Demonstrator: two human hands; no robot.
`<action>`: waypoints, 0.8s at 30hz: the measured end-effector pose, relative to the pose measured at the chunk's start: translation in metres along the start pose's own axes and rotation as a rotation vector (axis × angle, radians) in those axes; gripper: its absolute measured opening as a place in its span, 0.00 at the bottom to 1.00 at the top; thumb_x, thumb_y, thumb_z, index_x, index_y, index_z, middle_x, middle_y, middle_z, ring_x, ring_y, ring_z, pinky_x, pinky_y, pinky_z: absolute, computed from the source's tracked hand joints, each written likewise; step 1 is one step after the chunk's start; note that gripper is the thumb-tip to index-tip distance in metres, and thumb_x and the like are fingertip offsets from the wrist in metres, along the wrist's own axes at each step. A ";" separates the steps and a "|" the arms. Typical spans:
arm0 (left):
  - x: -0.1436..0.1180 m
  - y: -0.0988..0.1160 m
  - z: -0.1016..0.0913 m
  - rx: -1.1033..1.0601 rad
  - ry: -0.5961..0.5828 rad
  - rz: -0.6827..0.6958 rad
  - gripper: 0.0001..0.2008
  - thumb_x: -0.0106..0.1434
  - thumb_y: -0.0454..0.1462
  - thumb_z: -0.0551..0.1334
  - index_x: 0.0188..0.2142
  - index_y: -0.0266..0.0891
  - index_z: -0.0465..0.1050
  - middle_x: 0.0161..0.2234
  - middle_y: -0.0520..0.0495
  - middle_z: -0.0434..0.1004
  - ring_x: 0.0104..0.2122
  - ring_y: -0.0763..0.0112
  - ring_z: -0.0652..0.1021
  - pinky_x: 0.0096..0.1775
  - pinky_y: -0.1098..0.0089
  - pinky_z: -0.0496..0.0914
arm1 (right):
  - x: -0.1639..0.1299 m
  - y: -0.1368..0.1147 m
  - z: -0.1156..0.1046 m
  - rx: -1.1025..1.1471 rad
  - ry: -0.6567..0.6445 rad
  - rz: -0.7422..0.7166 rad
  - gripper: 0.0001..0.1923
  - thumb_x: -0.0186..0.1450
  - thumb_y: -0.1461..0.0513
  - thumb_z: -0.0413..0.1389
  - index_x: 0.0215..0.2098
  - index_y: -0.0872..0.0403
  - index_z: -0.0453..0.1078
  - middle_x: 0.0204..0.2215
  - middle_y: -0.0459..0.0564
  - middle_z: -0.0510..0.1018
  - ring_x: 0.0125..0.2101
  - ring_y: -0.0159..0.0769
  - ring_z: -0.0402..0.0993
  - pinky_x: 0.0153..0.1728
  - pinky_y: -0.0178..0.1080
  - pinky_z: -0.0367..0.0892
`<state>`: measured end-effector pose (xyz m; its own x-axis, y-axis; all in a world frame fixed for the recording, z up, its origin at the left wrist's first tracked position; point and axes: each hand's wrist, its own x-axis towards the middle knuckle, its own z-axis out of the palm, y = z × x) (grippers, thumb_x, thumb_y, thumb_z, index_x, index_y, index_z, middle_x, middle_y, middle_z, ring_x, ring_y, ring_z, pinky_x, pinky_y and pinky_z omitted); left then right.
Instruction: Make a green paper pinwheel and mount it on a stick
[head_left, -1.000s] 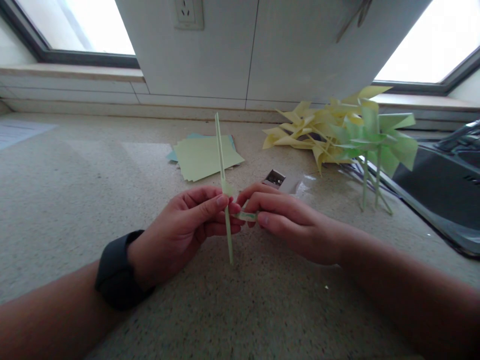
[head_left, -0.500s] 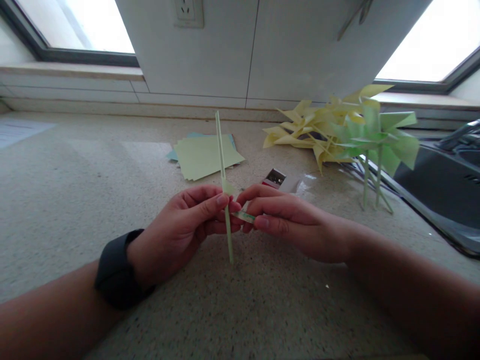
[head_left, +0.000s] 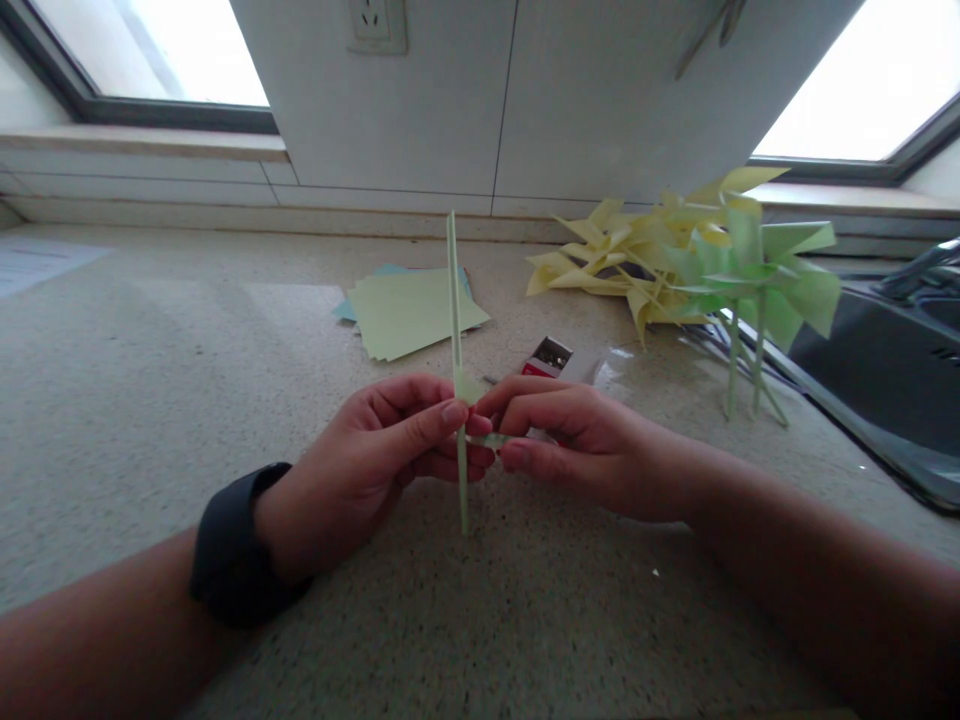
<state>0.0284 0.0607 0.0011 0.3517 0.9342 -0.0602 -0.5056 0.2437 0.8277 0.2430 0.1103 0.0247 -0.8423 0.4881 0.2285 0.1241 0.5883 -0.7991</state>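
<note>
Green straw is standing upright, both left hand and right hand pinching it together.

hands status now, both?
Left hand: shut on thin pale green straw, upright.
Right hand: pinching small green paper strip beside the straw.
</note>
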 end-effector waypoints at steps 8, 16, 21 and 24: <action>-0.001 -0.003 -0.001 -0.032 -0.029 0.016 0.04 0.67 0.31 0.66 0.35 0.39 0.79 0.35 0.50 0.87 0.34 0.71 0.86 0.41 0.72 0.81 | 0.002 0.000 0.002 0.068 0.042 0.007 0.08 0.70 0.64 0.56 0.32 0.56 0.72 0.43 0.51 0.77 0.43 0.34 0.73 0.46 0.40 0.66; -0.001 -0.003 0.000 0.001 -0.036 0.030 0.05 0.68 0.31 0.65 0.35 0.39 0.79 0.35 0.50 0.87 0.34 0.72 0.85 0.41 0.73 0.80 | -0.001 0.002 0.000 0.034 0.006 -0.031 0.10 0.72 0.61 0.54 0.37 0.57 0.74 0.46 0.54 0.76 0.47 0.36 0.72 0.51 0.43 0.65; 0.000 -0.003 -0.001 -0.006 -0.027 0.036 0.03 0.67 0.31 0.66 0.36 0.38 0.79 0.35 0.49 0.87 0.34 0.70 0.86 0.41 0.71 0.81 | -0.002 0.001 -0.005 0.022 -0.029 -0.033 0.09 0.72 0.63 0.52 0.40 0.57 0.74 0.48 0.55 0.74 0.49 0.37 0.71 0.54 0.46 0.64; -0.001 -0.002 -0.001 -0.002 -0.016 0.036 0.03 0.67 0.32 0.66 0.35 0.37 0.79 0.35 0.49 0.87 0.34 0.69 0.86 0.40 0.73 0.80 | -0.001 0.000 -0.005 0.008 -0.017 -0.027 0.09 0.71 0.64 0.51 0.40 0.57 0.74 0.49 0.55 0.74 0.49 0.38 0.71 0.54 0.46 0.63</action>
<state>0.0284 0.0593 -0.0013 0.3460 0.9380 -0.0217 -0.5195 0.2108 0.8281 0.2462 0.1125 0.0272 -0.8543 0.4607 0.2407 0.0970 0.5961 -0.7970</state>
